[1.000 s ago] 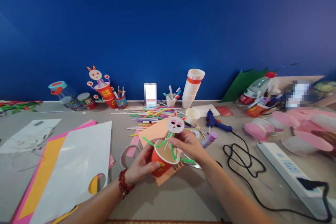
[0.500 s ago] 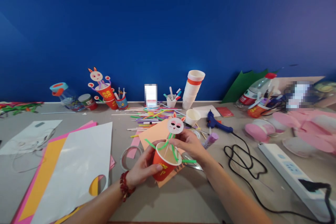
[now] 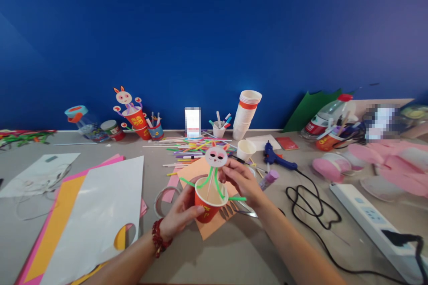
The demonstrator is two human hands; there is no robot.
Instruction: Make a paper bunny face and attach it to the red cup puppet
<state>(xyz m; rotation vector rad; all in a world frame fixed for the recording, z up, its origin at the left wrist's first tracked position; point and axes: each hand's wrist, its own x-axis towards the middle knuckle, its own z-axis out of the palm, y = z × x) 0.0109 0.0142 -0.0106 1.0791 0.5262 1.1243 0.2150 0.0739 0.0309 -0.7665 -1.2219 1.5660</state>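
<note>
My left hand point(image 3: 179, 217) wraps round a red paper cup point(image 3: 207, 207) held just above a peach paper sheet point(image 3: 214, 227) on the grey table. Green straws point(image 3: 214, 181) curl out of the cup. A round white rabbit face point(image 3: 216, 156) stands on a thin stick above the cup. My right hand point(image 3: 242, 180) pinches the stick just under the rabbit face, fingers closed. A red bead bracelet sits on my left wrist.
White, orange and pink sheets point(image 3: 93, 213) lie at the left. A tape roll point(image 3: 163, 196), loose straws point(image 3: 190, 147), a blue glue gun point(image 3: 276, 157) with black cord point(image 3: 307, 200), a glue stick point(image 3: 269, 179), a cup stack point(image 3: 245, 113) and a power strip point(image 3: 368, 218) surround my hands.
The cup has tipped more upright and the rabbit face has shifted left and slightly up. My right hand has risen a little along the stick. My left hand keeps its hold.
</note>
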